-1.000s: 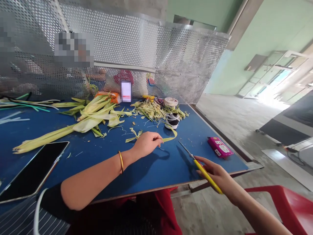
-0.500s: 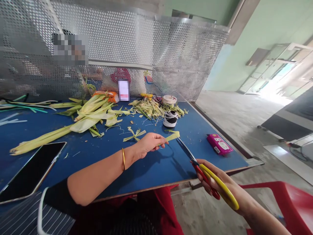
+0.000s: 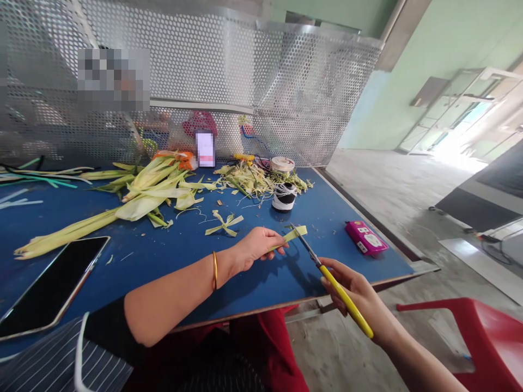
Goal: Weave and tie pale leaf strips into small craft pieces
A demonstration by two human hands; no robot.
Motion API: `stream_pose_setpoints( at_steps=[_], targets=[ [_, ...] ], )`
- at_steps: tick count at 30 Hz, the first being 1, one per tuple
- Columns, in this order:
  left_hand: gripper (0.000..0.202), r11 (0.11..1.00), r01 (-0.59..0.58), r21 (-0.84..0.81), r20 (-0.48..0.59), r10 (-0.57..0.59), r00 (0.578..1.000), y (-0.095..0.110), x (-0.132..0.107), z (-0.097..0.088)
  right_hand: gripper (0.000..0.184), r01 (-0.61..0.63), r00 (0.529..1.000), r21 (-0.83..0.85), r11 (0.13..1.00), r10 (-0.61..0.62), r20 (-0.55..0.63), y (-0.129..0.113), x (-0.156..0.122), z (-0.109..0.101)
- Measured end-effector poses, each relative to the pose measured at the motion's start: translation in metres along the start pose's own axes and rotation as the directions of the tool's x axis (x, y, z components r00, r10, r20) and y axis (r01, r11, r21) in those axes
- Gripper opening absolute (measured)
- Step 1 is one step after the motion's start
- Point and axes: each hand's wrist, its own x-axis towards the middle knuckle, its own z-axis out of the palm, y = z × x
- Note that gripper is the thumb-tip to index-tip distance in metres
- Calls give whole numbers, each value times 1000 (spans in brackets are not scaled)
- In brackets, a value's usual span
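Scissors (image 3: 327, 272) with yellow handles meet the free end of a pale green leaf strip (image 3: 295, 234) just above the blue tabletop (image 3: 171, 250). To cut well, I judge the strip should be kept taut and level, with the blades square across it and the pinch kept back from the edge. The left hand (image 3: 257, 247) has its fingers (image 3: 274, 240) closed together on the near end of the strip. The right hand (image 3: 359, 296) is wrapped around the scissor handles, fingers curled tight; the blades look nearly closed on the strip's tip. A thread spool (image 3: 284, 196) and leaf scraps (image 3: 224, 224) lie beyond.
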Motion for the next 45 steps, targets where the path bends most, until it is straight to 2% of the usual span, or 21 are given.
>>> stream_pose_setpoints(
  at_steps=[5, 10, 16, 26, 31, 33, 35, 36, 39, 42, 45],
  targets=[
    [31, 999, -8, -41, 0, 8, 1000, 0, -1, 0, 72, 4, 1000, -45, 999, -5, -18, -5, -5, 0],
    [31, 999, -18, -48, -6, 18, 1000, 2, -3, 0, 72, -9, 1000, -56, 998, 10, 10, -13, -9, -3],
    [28, 999, -12, -34, -8, 12, 1000, -3, 1, 0, 73, -12, 998, -87, 996, 7, -59, -3, 0, -2],
    [21, 998, -42, 52, -67, 46, 997, 2, -3, -2, 55, 86, 983, -199, 976, -115, -142, 14, 8, -9],
    [21, 997, -60, 56, -112, 66, 991, 12, -10, -8, 61, 82, 984, -239, 967, -117, -133, 10, 8, -15],
    [21, 996, -78, 30, -156, 82, 984, 16, -15, -14, 61, 107, 968, -313, 944, -171, -185, 10, 12, -22],
    [22, 995, -99, 0, -197, 97, 976, 18, -20, -21, 55, 103, 925, -488, 867, -264, -274, 9, 21, -30],
    [23, 995, -104, -9, -222, 99, 970, 18, -24, -24, 52, 68, 901, -593, 802, -304, -308, 8, 26, -34],
    [23, 992, -122, -20, -284, 111, 952, 14, -34, -34, 46, -105, 875, -834, 542, -348, -337, 3, 44, -35],
    [23, 992, -123, -28, -326, 107, 939, 6, -43, -41, 33, -191, 897, -949, 253, -347, -273, -4, 57, -25],
    [26, 990, -135, -32, -378, 113, 919, -1, -48, -46, 28, -178, 890, -984, -13, -428, -156, -14, 61, -12]
  ],
)
